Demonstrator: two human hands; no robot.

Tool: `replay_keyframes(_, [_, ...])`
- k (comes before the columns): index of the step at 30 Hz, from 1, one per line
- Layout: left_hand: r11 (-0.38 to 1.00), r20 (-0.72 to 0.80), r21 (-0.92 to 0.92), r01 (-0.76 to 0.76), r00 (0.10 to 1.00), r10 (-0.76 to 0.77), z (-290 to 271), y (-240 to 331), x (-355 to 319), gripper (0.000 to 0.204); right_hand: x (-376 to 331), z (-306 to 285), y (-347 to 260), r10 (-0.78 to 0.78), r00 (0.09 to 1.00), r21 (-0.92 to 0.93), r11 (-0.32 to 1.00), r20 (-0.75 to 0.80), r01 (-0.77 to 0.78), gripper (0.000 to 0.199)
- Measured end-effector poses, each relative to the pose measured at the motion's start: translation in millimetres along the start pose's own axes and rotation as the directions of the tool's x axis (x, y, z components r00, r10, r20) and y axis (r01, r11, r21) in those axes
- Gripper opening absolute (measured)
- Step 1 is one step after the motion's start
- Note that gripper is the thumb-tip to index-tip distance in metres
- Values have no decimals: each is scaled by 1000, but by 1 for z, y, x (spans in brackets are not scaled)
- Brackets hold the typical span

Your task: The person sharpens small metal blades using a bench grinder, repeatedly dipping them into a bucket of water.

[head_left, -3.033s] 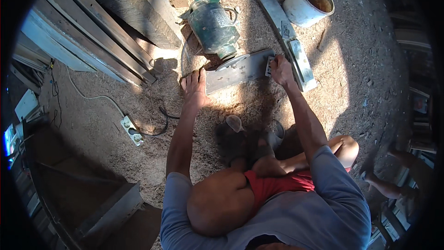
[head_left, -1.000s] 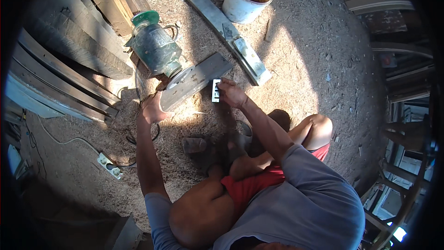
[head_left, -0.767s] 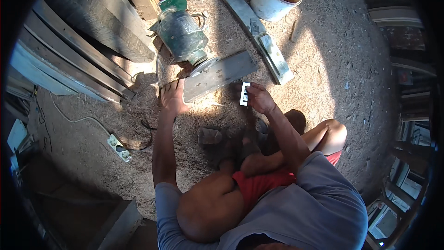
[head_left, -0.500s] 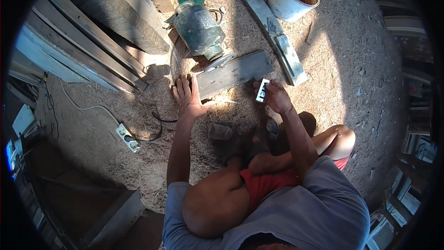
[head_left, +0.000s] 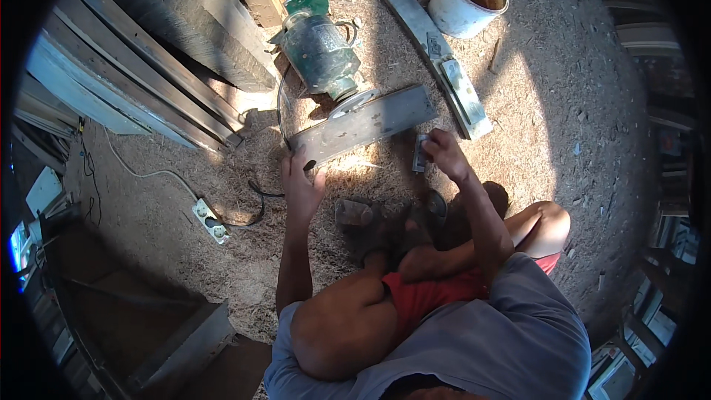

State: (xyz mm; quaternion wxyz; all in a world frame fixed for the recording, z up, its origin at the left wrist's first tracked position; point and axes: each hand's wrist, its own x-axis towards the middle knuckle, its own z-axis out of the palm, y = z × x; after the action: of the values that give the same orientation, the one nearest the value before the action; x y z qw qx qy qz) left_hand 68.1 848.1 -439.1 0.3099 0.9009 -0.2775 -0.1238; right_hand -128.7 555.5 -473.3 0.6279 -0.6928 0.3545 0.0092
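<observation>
My right hand grips a small flat rectangular plate, greyish with dark patches, and holds it just off the right end of a long grey board. My left hand is by the board's left end, its fingers curled beside a small dark thing too small to make out. Behind the board stands a worn green electric motor with a cable. A pale disc at the motor's lower end is partly covered by the board.
A power strip with a dark plug lies left of my hands. Beyond the board are a long plank, a narrow pale block and a white bucket. Timber leans at upper left. A brick-like block lies near my feet.
My left hand has drawn back slightly from the board's end and its spread fingers have curled. The plate in my right hand has turned, from bright white to grey.
</observation>
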Motion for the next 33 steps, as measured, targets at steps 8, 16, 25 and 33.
replay_keyframes(8, [890,84,-422,170,985,-148,10,-23,-49,40,9,10,-49,-135,990,474,870,-37,136,10])
replay_keyframes(16, [925,241,-375,64,970,30,13,-17,-50,37,82,-118,-135,38,937,338,937,-348,88,38])
replay_keyframes(25, [928,331,-316,198,940,-88,-8,-13,-45,40,211,-202,-138,232,656,313,950,-718,8,52])
replay_keyframes(33, [909,351,-342,239,930,-112,-6,-23,-56,38,222,-203,-136,382,676,473,879,-630,-57,26])
